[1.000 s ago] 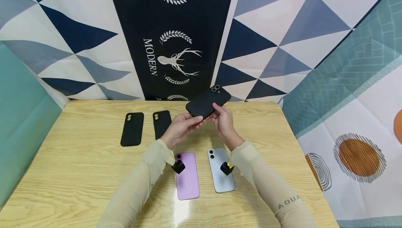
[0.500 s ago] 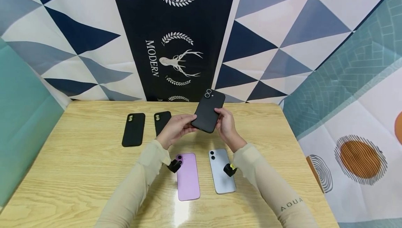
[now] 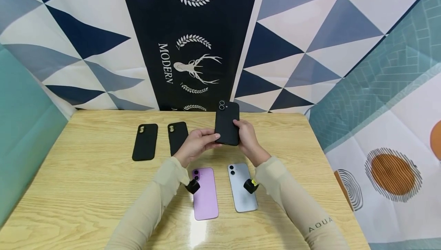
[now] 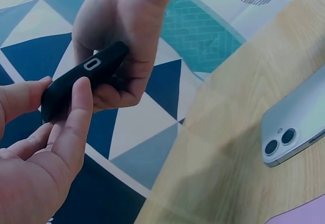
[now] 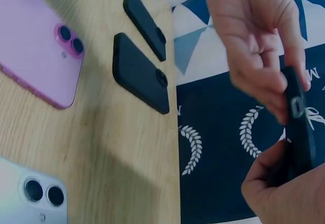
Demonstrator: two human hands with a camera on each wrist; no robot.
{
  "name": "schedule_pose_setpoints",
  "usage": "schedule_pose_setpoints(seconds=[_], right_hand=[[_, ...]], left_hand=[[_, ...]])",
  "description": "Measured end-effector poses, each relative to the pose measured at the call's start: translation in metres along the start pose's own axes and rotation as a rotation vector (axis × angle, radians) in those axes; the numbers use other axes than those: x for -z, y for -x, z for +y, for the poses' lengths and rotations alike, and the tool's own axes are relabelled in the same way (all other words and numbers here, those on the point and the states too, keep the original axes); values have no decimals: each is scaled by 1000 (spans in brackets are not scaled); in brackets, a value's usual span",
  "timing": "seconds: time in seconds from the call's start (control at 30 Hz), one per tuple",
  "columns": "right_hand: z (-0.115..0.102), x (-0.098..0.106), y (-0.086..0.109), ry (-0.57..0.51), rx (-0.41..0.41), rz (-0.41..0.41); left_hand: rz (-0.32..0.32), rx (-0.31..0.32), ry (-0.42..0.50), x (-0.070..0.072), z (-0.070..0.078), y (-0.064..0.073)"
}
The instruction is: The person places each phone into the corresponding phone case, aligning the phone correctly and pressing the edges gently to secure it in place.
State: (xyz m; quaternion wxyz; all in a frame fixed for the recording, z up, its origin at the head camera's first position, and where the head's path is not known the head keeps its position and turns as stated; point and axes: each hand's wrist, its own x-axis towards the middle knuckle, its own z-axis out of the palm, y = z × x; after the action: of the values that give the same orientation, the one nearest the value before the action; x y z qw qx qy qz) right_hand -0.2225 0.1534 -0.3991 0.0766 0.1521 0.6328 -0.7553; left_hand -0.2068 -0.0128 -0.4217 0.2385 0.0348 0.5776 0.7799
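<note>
Above the far edge of the table, both hands hold a phone in a black case (image 3: 227, 123), its back and two camera lenses toward the head camera. My left hand (image 3: 195, 145) pinches its lower left corner between thumb and fingers. Along the right side, my right hand (image 3: 249, 138) grips it with the thumb on the back. The left wrist view shows the case's bottom edge (image 4: 91, 66) with an oval port opening. Below the hands lie a purple phone (image 3: 206, 198) and a pale blue phone (image 3: 242, 188), both back up.
Two black phone cases lie at the back left of the wooden table (image 3: 86, 188): a left one (image 3: 145, 142) and a right one (image 3: 177, 137), partly behind the left hand. A patterned cloth (image 3: 296, 43) hangs behind the table.
The cased phone has turned counterclockwise, from a slant with its lenses at the upper right to nearly upright with them at the upper left. Both hands have kept hold of it.
</note>
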Motion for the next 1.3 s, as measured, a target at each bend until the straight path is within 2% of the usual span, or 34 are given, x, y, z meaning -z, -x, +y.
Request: schedule_pose_setpoints(seconds=[0.17,0.33,0.47,0.6,0.8,1.13,1.3], right_hand=[[0,-3,-1,-10,-41,46],[3,-1,-4,5,-45,97],[7,5,-8,24,-40,120],[10,15,-13,32,-40,135],[14,32,-23,41,-45,167],[23,50,-35,119,-43,230],[27,56,-40,131,-50,236]], left_hand=[[8,11,-16,-3,-2,1],[22,36,-50,-4,-5,-1],[36,61,-110,1,-9,0],[73,51,-179,15,-10,5],[165,22,-276,39,-6,16],[342,3,-451,81,-1,34],[451,-23,-543,101,-1,40]])
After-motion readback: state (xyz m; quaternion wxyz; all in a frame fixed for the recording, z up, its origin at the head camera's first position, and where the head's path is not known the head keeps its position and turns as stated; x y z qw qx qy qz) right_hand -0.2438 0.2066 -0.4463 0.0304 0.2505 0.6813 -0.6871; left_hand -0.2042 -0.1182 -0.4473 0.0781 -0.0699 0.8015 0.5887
